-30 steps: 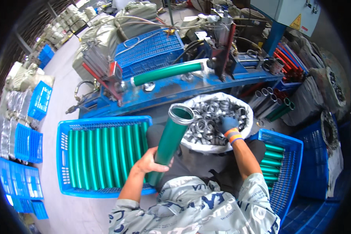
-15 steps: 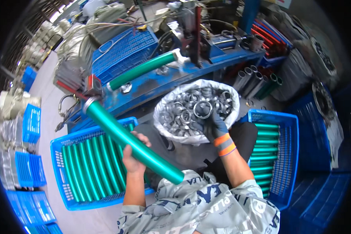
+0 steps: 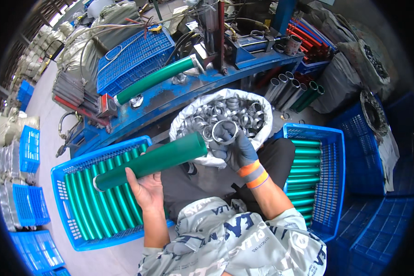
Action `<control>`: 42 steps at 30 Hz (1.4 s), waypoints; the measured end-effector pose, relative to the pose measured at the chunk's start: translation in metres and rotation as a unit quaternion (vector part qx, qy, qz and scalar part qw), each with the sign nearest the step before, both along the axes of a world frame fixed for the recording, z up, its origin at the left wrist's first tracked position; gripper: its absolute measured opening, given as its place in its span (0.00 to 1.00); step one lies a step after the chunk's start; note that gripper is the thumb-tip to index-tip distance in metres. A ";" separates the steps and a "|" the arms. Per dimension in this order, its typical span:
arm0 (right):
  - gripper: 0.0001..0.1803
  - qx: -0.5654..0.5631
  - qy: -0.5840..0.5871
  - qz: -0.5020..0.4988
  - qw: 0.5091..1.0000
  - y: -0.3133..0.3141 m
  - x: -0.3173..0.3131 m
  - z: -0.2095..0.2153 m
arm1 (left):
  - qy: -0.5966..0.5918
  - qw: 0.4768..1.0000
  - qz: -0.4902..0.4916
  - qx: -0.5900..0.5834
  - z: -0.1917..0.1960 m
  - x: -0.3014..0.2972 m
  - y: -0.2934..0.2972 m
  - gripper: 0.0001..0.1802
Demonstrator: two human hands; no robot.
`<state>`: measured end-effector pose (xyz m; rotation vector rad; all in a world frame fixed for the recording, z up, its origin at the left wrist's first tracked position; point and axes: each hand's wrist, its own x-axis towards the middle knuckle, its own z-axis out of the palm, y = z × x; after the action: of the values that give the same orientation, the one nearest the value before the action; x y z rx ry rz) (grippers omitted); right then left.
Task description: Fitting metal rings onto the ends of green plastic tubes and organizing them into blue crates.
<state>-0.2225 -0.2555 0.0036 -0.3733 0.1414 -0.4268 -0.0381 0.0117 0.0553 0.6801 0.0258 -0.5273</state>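
My bare left hand (image 3: 146, 189) is closed around a green metal tube (image 3: 152, 161), held slantwise over my lap. A silvery ring sits on the tube's left end; its right end is bare. In a dark glove with an orange and grey cuff, my right hand (image 3: 240, 151) grips a silver metal ring (image 3: 225, 132) by its edge. The ring is close beside the tube's right end, apart from it. Just behind the ring stands a white sack (image 3: 175, 120) of loose metal rings (image 3: 232, 108). The left palm faces up under the tube.
A blue crate (image 3: 62, 202) of green tubes stands at my left, another blue crate (image 3: 339, 184) of them at my right. Beyond the sack runs a blue workbench (image 3: 147, 112) bearing a green tube (image 3: 156, 79) and a clamp-like machine. Several upright tubes (image 3: 290, 89) stand right of the sack.
The tube has swung so that its bare end now points right toward the ring. My right hand has brought the ring nearer, away from the middle of the sack.
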 end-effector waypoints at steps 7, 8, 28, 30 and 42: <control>0.53 0.055 -0.088 0.038 0.994 0.009 0.013 0.035 | -0.010 1.000 0.025 -0.009 -0.002 0.000 0.007 0.32; 0.53 0.054 -0.087 0.038 0.994 0.011 0.015 0.039 | -0.010 0.999 0.032 -0.003 -0.002 0.000 0.007 0.32; 0.43 -0.283 0.054 0.010 0.958 0.019 0.037 0.021 | -0.063 0.995 0.067 0.049 -0.019 0.007 0.014 0.28; 0.42 -0.296 0.055 0.031 0.953 0.019 0.038 0.026 | -0.072 0.994 0.068 0.053 -0.024 0.008 0.016 0.27; 0.34 -0.296 0.040 0.078 0.951 -0.009 0.071 0.023 | -0.052 0.997 0.054 0.036 -0.031 0.042 0.025 0.30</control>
<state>-0.1512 -0.2643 0.0266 -0.9868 0.0579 -0.2893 0.0038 0.0367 0.0247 0.7716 -0.0170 -0.3877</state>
